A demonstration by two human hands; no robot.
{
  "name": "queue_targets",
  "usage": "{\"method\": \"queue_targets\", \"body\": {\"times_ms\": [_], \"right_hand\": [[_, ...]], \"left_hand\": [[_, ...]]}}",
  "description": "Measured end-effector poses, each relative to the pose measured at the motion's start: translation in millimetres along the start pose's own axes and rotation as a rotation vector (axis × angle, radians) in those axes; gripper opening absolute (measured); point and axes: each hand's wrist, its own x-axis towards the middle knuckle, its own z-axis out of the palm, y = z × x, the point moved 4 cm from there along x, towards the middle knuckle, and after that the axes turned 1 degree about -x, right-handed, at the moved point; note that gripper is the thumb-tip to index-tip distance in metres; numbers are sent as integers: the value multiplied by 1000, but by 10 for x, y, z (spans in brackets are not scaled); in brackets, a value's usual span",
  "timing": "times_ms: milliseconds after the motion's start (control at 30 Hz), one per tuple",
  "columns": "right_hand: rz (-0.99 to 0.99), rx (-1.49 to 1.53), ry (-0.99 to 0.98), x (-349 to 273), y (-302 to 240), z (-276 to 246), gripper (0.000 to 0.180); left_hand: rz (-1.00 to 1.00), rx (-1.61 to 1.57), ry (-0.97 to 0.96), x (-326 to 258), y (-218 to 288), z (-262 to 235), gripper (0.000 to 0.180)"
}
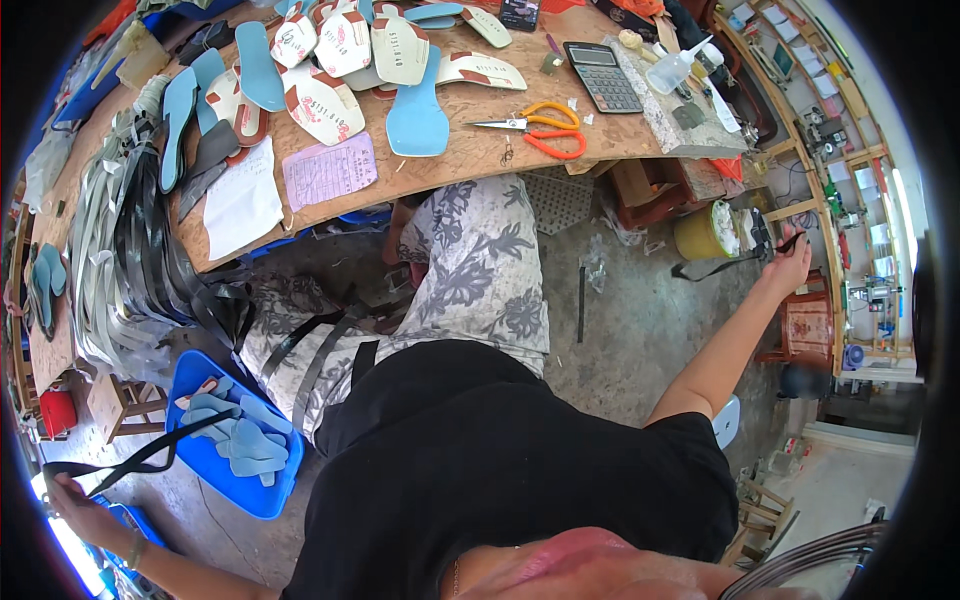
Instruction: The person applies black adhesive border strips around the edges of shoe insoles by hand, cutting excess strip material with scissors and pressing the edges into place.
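Observation:
Both my arms are stretched wide apart. My left hand (68, 497) at the lower left is closed on the end of a black strap (140, 455) that runs toward the blue bin (235, 490). Far out on the right, my right hand (790, 258) grips another black strap end (715, 265), which hangs left toward a yellow pot (698, 236). More black straps (312, 345) lie across my lap on the flowered trousers. Whether these straps are one piece is hidden.
A wooden workbench (470, 155) holds several blue and white insoles (415, 115), orange scissors (540, 127), a calculator (602, 77), a glue bottle (672, 68) and a pink paper (328, 170). Grey and black strap bundles (125, 250) hang at its left end. The bin holds blue insoles.

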Motion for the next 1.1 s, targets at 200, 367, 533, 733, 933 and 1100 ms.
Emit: {"method": "queue_targets", "body": {"times_ms": [200, 367, 533, 733, 933, 1100], "right_hand": [[-122, 30, -270, -968, -980, 1116, 20], [-169, 111, -558, -1659, -1417, 1776, 24], [106, 228, -815, -2025, -1391, 2235, 26], [329, 82, -1126, -2591, -1273, 2553, 24], [532, -100, -1330, -2895, -1231, 2636, 18], [573, -57, -1502, -3069, -1317, 2685, 17]], "left_hand": [[-143, -582, -444, -1276, 1368, 1468, 17], [-16, -569, -1172, -2179, 2765, 3018, 16], [729, -456, -1168, -2819, 3121, 3739, 26], [431, -739, -1447, -2872, 3844, 3741, 22], [168, -1098, -1567, -2619, 4236, 3586, 20], [102, -1315, -1460, -2462, 4632, 3395, 14]]}}
